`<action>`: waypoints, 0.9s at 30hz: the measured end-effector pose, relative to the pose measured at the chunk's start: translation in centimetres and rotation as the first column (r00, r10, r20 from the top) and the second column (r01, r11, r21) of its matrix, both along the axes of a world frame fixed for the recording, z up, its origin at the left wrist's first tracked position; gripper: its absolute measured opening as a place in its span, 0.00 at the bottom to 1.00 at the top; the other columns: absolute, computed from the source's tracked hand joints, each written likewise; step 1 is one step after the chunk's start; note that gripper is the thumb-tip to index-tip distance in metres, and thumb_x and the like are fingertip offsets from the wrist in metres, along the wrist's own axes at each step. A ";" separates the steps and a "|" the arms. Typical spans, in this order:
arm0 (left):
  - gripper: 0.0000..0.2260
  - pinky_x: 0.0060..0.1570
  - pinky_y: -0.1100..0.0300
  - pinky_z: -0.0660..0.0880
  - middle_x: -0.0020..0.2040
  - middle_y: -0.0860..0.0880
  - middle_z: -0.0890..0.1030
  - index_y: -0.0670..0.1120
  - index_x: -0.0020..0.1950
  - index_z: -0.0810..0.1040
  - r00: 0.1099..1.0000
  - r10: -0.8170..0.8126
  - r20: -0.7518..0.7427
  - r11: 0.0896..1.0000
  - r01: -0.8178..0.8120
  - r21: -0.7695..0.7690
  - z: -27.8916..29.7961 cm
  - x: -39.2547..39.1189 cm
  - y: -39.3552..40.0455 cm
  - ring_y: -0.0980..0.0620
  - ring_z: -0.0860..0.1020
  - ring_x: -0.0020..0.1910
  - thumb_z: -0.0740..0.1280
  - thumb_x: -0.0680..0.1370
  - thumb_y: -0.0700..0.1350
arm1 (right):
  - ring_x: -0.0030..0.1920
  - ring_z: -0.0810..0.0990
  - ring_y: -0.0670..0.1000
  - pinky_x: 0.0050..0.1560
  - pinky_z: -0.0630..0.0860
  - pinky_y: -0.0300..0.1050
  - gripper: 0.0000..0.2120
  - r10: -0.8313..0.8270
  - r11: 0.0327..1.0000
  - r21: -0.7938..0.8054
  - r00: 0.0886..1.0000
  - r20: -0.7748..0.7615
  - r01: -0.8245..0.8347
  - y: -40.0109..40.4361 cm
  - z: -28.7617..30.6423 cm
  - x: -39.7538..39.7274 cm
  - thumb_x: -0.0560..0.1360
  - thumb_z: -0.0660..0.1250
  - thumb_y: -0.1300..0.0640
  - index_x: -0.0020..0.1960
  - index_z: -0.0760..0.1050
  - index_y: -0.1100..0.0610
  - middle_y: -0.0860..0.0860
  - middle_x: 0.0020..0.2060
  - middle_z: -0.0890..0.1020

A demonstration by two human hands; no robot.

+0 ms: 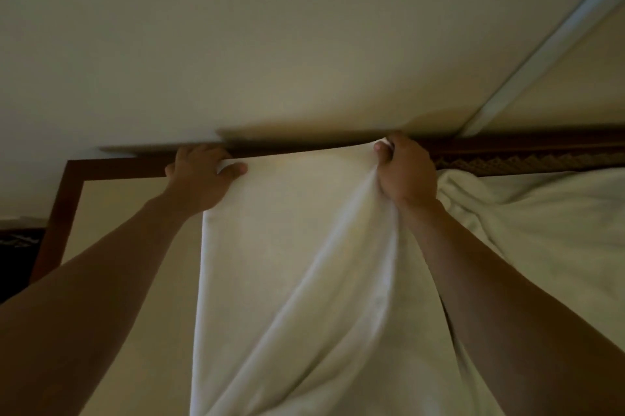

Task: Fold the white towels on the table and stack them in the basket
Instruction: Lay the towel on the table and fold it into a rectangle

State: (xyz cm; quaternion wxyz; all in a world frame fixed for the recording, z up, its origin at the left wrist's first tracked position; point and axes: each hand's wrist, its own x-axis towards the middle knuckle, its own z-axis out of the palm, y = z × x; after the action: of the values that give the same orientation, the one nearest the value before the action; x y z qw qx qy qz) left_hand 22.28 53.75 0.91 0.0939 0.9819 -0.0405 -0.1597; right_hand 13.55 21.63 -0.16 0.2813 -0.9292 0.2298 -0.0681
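Note:
A white towel (pixel 291 263) hangs stretched between my two hands over the table (pixel 111 212). My left hand (pixel 199 179) pinches its top left corner near the table's far edge. My right hand (pixel 404 172) grips the top right corner, and folds of cloth bunch below it. The towel's lower part runs down out of the frame. More white towels (pixel 527 212) lie crumpled on the table to the right, behind my right forearm. No basket is in view.
The table has a pale top with a dark wooden border (pixel 71 185). A pale wall (pixel 270 43) rises right behind the far edge, with a wall corner strip (pixel 541 47) at the right. A patterned band (pixel 527 160) runs along the back right.

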 end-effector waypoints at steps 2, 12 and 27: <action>0.20 0.65 0.39 0.65 0.66 0.46 0.75 0.51 0.60 0.81 0.999 0.036 0.020 0.998 -0.035 -0.048 -0.4 -0.1 0.1 0.37 0.66 0.70 0.65 0.79 0.65 | 0.58 0.79 0.63 0.53 0.74 0.51 0.13 -0.030 0.999 0.039 0.999 -0.025 0.031 -0.1 -0.1 0.1 0.83 0.64 0.49 0.59 0.77 0.58 0.58 0.54 0.83; 0.24 0.57 0.42 0.73 0.63 0.39 0.78 0.46 0.71 0.69 0.907 0.404 0.118 0.888 -0.358 -0.289 -0.8 -9.3 0.0 0.34 0.76 0.59 0.63 0.82 0.59 | 0.52 0.82 0.64 0.42 0.72 0.49 0.22 -0.051 0.998 0.040 0.987 -0.153 0.058 2.0 1.5 -5.7 0.83 0.60 0.45 0.69 0.62 0.59 0.60 0.54 0.81; 0.20 0.44 0.51 0.67 0.45 0.46 0.76 0.44 0.52 0.73 0.898 0.424 0.114 0.884 -0.383 -0.269 0.0 -11.9 0.5 0.45 0.72 0.44 0.55 0.84 0.60 | 0.51 0.83 0.60 0.43 0.71 0.46 0.18 -0.126 0.988 0.079 0.988 -0.093 0.133 1.1 0.7 -8.7 0.84 0.59 0.43 0.66 0.69 0.55 0.56 0.51 0.83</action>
State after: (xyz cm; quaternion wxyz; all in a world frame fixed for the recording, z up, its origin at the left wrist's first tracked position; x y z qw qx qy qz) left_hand 10.38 54.23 0.91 0.2392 0.9599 0.1386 -0.0465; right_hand 4.84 22.76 0.52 0.3053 -0.9016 0.3045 -0.0355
